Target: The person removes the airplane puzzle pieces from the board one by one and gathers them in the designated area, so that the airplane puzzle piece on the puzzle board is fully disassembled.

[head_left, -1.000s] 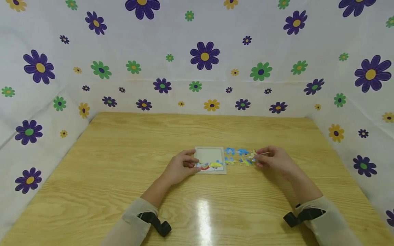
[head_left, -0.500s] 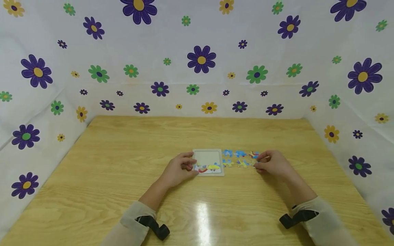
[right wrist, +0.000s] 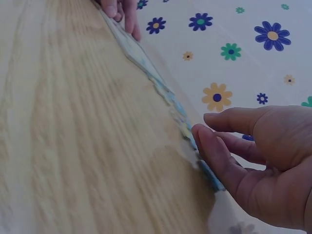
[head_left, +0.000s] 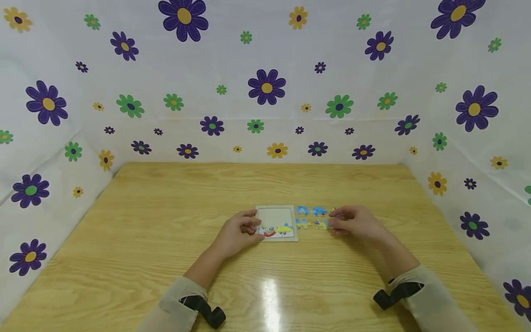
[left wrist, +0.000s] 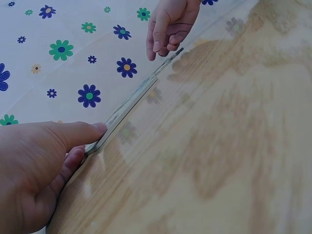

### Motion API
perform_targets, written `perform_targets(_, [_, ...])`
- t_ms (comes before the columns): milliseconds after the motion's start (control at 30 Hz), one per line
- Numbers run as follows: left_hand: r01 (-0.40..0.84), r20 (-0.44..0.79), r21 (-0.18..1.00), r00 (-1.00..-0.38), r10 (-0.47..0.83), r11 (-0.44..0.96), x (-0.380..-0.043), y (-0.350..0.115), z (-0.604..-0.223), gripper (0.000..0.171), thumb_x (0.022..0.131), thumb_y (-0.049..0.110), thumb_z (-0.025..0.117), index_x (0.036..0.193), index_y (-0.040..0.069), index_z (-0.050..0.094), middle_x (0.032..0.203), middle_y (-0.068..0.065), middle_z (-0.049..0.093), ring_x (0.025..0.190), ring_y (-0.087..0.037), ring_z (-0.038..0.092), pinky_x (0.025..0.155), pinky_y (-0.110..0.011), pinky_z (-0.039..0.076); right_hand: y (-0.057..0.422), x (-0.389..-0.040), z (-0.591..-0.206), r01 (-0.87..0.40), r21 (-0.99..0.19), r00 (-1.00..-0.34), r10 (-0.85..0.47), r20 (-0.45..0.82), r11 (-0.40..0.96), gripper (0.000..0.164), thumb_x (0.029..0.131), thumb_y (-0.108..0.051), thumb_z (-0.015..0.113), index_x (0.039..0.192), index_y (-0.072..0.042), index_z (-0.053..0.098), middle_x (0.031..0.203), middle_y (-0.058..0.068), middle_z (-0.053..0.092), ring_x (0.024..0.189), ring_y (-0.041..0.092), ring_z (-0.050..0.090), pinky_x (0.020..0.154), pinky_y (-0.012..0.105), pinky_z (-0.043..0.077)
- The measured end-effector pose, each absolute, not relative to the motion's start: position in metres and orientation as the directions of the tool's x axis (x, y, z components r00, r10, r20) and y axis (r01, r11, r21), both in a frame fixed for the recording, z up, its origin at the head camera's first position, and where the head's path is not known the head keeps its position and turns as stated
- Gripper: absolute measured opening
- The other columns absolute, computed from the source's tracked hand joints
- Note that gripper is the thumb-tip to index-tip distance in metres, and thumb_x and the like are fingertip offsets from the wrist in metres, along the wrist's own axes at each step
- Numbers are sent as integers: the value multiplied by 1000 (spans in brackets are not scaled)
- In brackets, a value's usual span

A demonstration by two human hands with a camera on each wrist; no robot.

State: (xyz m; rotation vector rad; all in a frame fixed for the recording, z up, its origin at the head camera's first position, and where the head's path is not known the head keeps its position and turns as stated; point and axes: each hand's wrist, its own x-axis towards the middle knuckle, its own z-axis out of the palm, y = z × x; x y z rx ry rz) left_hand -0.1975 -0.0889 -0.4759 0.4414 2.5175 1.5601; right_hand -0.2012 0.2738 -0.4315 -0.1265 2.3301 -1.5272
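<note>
Head view: left hand (head_left: 236, 234) grips one frame (head_left: 275, 217); relaxed right hand (head_left: 357, 224) near at least five loose pieces (head_left: 318, 211).

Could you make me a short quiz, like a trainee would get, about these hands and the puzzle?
1. Which hand is gripping the edge of the puzzle tray?
2. True or false: the puzzle tray is completely filled with pieces.
3. From the person's side, where do the loose pieces lie?
A) Left of the puzzle tray
B) Right of the puzzle tray
C) Beyond its far edge

Key:
1. The left hand.
2. False; its far part is bare.
3. B.
</note>
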Motion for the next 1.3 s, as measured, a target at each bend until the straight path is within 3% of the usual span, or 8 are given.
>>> perform_targets(400, [172,30,891,-946,324,421,-196,-90,-476,44,79,15,87,118,4,72,150,-4,49,96,-14,59,82,-21,54,235,-199,-433,119,-900,-927,-279,-253,420,39,93,-16,72,125,6,62,104,14,64,88,15,68,79,28,61])
perform_targets(667, [179,32,889,-942,333,421,-196,-89,-475,35,79,17,87,110,6,75,151,-6,48,95,-14,60,82,-21,54,211,-198,-431,113,-901,-913,-313,-260,419,37,90,-14,74,121,4,64,104,14,60,89,17,66,80,30,61])
perform_targets(967, [176,32,887,-946,323,427,-198,-90,-475,35,78,17,87,109,5,76,151,-6,49,95,-12,60,81,-20,54,175,-201,-432,28,-914,-894,-398,-204,405,37,90,-15,74,122,2,65,105,13,64,89,17,68,80,28,59])
perform_targets(1300, [177,24,880,-943,332,440,-195,-91,-474,38,80,17,85,115,6,75,152,-3,48,97,-13,63,82,-21,54,131,-204,-438,-1,-931,-887,-431,-168,364,32,97,-14,64,123,5,65,100,16,68,83,20,73,76,32,61])
